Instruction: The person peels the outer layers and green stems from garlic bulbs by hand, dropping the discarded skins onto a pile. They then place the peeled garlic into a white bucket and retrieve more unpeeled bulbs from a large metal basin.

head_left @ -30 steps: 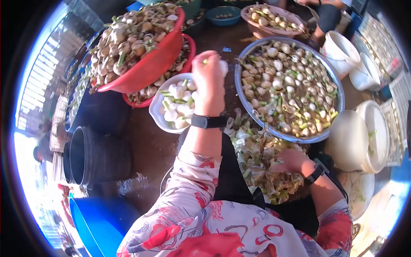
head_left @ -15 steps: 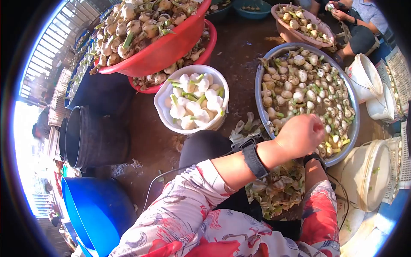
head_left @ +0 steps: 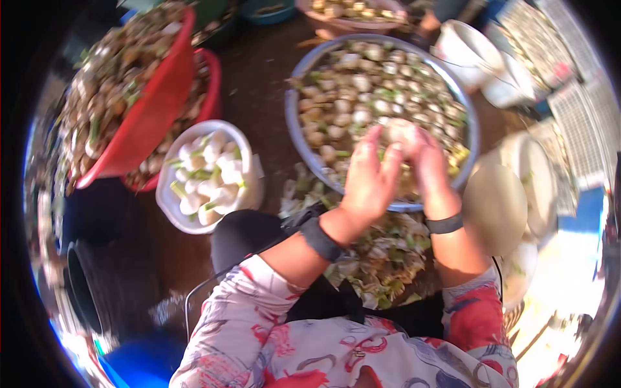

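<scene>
My left hand (head_left: 367, 178) and my right hand (head_left: 432, 167) are together above the near side of a grey-rimmed basin (head_left: 292, 132). Between their fingertips is a pale, rounded thing that looks like a garlic bulb (head_left: 397, 131), blurred and partly covered. Both hands are closed around it. Many unpeeled garlic bulbs (head_left: 362, 84) fill the basin below. To the left, a white bucket (head_left: 169, 210) contains clean white garlic bulbs (head_left: 208, 171) with short green stems. Beneath my wrists lies a heap of garlic peelings (head_left: 381, 262).
A tilted red tub (head_left: 152, 123) heaped with garlic sits over another red tub (head_left: 212, 87) at the upper left. A black bucket (head_left: 110, 284) and a blue tub (head_left: 145, 362) stand at lower left. White buckets (head_left: 467, 48) and crates (head_left: 543, 110) line the right.
The view has swung right, so the tubs and basin appear further left. My left hand, earlier a fist over the basin, now meets my right hand, which was mostly hidden behind it.
</scene>
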Motion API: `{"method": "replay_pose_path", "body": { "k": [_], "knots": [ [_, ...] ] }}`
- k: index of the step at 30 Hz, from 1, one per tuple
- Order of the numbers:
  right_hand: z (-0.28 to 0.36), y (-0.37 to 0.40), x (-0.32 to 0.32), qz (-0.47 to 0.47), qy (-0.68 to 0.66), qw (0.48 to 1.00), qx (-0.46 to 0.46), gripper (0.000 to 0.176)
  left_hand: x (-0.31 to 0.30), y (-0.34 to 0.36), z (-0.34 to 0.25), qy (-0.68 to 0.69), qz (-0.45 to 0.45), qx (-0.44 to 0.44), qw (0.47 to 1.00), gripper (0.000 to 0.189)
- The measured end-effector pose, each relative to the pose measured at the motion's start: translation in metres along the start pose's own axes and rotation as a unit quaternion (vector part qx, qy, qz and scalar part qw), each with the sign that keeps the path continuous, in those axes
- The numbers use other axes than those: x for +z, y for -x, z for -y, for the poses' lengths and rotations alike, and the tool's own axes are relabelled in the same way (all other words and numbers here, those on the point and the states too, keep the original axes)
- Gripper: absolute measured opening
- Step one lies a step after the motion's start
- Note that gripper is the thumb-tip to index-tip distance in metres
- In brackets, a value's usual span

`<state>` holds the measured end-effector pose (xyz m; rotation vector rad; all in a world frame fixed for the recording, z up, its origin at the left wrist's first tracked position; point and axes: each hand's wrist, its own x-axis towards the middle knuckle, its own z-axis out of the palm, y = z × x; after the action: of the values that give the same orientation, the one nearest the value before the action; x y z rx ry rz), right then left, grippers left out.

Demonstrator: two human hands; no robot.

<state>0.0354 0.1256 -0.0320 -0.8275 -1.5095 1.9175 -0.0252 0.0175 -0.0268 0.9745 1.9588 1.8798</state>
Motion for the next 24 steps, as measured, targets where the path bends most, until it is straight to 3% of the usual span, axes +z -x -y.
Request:
{"method": "replay_pose_path", "body": {
  "k": [1, 2, 3, 5, 7, 9, 11, 13, 17, 18, 19, 20, 21, 22, 24],
  "knots": [
    [0.006, 0.010, 0.007, 0.028, 0.033, 0.996, -0.073, 0.030, 0.006, 0.002, -0.003, 0.173, 0.065, 0.014, 0.983, 0.035],
    [0.022, 0.032, 0.027, 0.006, -0.015, 0.995, -0.100, 0.031, 0.013, 0.008, -0.010, 0.170, -0.006, 0.026, 0.985, 0.035],
    [0.034, 0.047, 0.032, 0.016, 0.031, 0.995, -0.091, 0.034, 0.010, 0.010, -0.020, 0.150, -0.043, 0.000, 0.988, 0.034],
    [0.053, 0.068, 0.033, 0.011, 0.025, 0.998, -0.052, 0.034, 0.010, 0.007, -0.025, 0.280, -0.078, -0.092, 0.952, 0.033],
    [0.067, 0.078, 0.016, 0.001, 0.122, 0.992, -0.018, 0.039, 0.005, 0.009, -0.042, 0.253, -0.100, -0.118, 0.955, 0.032],
    [0.074, 0.086, 0.003, 0.037, 0.156, 0.984, 0.076, 0.034, 0.006, 0.014, -0.042, 0.260, -0.069, -0.089, 0.959, 0.030],
    [0.071, 0.096, -0.005, 0.066, 0.222, 0.973, 0.013, 0.033, 0.012, 0.021, -0.032, 0.164, -0.020, 0.024, 0.986, 0.025],
    [0.077, 0.102, -0.012, 0.096, 0.233, 0.967, 0.031, 0.031, 0.011, 0.026, -0.042, 0.150, -0.016, 0.026, 0.988, 0.024],
    [0.066, 0.106, -0.029, 0.150, 0.083, 0.975, 0.139, 0.030, 0.000, 0.023, -0.035, 0.034, 0.112, 0.061, 0.991, 0.024],
    [0.058, 0.105, -0.033, 0.178, 0.092, 0.974, 0.109, 0.030, -0.002, 0.023, -0.029, -0.001, 0.113, 0.090, 0.990, 0.026],
    [0.048, 0.103, -0.035, 0.174, -0.015, 0.971, 0.161, 0.028, -0.002, 0.024, -0.037, 0.001, 0.108, 0.136, 0.985, 0.027],
    [0.049, 0.101, -0.038, 0.218, 0.098, 0.965, 0.111, 0.027, -0.002, 0.023, -0.027, -0.015, 0.134, 0.113, 0.984, 0.027],
    [0.043, 0.099, -0.042, 0.260, 0.157, 0.952, -0.031, 0.028, -0.001, 0.023, -0.027, 0.061, 0.162, 0.042, 0.984, 0.026],
    [0.050, 0.103, -0.035, 0.200, 0.102, 0.969, 0.101, 0.029, 0.002, 0.025, -0.020, 0.050, 0.140, 0.070, 0.986, 0.025],
    [0.044, 0.101, -0.036, 0.165, 0.120, 0.970, 0.134, 0.030, 0.005, 0.021, -0.022, 0.008, 0.174, 0.131, 0.976, 0.026]
  ]
}}
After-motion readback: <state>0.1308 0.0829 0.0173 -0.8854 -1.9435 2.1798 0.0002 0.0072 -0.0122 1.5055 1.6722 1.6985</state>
